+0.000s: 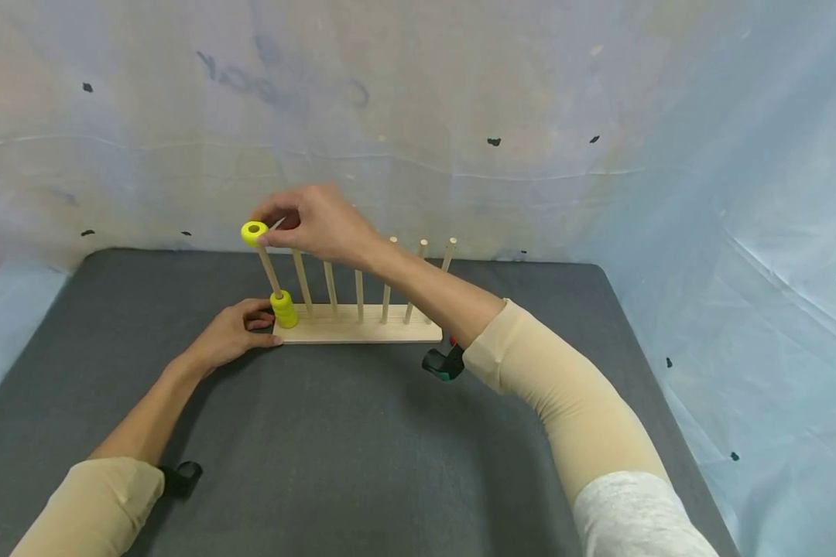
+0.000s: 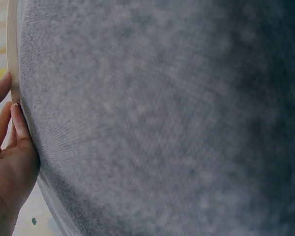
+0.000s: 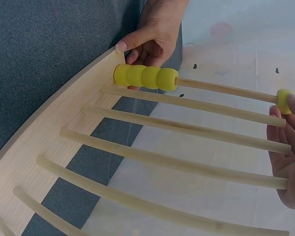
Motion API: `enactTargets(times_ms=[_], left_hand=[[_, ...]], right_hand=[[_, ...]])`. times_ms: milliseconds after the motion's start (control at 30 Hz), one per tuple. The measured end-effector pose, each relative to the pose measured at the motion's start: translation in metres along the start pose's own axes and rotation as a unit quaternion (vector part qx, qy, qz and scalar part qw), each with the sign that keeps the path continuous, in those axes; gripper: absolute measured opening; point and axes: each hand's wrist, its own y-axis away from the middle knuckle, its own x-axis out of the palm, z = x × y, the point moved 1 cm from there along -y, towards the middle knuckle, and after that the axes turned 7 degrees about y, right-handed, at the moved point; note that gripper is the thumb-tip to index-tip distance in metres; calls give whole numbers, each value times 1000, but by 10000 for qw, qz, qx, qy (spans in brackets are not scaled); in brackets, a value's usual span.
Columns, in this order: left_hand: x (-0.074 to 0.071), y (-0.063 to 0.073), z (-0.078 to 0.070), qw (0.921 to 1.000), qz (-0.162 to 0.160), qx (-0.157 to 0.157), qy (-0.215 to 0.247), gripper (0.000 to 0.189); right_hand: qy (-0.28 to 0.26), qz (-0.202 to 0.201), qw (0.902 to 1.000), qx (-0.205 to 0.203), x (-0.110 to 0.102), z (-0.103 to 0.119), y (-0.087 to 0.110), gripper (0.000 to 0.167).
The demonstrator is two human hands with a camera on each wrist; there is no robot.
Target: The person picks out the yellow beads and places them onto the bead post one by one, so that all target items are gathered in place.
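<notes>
At the top of the leftmost peg, my right hand (image 1: 323,224) pinches a yellow bead (image 3: 283,101) between thumb and fingers. The peg's tip is right at the bead's hole. Several more yellow beads (image 1: 285,311) are stacked at the foot of that same peg. They stand on a pale wooden peg board (image 1: 362,333) with a row of upright pegs. My left hand (image 1: 231,334) grips the board's left end, thumb on the front edge and fingers curled behind. Only part of this hand shows at the left edge of the left wrist view, where the dark tabletop fills most of the picture.
The board stands on a dark grey table (image 1: 320,449), close to its back edge. Bare wooden pegs (image 3: 177,157) rise to the right of the beads, under my right forearm. Behind the table hangs pale sheeting (image 1: 425,93). Black straps (image 1: 181,480) sit at both wrists.
</notes>
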Motion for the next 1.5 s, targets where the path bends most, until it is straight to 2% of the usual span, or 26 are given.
enactTargets(times_ms=[167, 467, 933, 1333, 1500], left_hand=[[-1, 1, 1, 10000, 6, -3, 35, 79], [1, 1, 1, 10000, 1, 10, 4, 79], [0, 2, 1, 10000, 12, 79, -26, 78], [0, 0, 1, 10000, -13, 3, 17, 81], [-1, -2, 2, 10000, 13, -8, 8, 81]], right_hand=[[140, 191, 9996, 153, 0, 1, -1, 30], [331, 271, 9989, 182, 0, 1, -3, 29], [190, 444, 9986, 221, -1, 0, -3, 32], [66, 246, 9996, 142, -2, -1, -1, 30], [-295, 78, 9994, 153, -6, -4, 1, 29]])
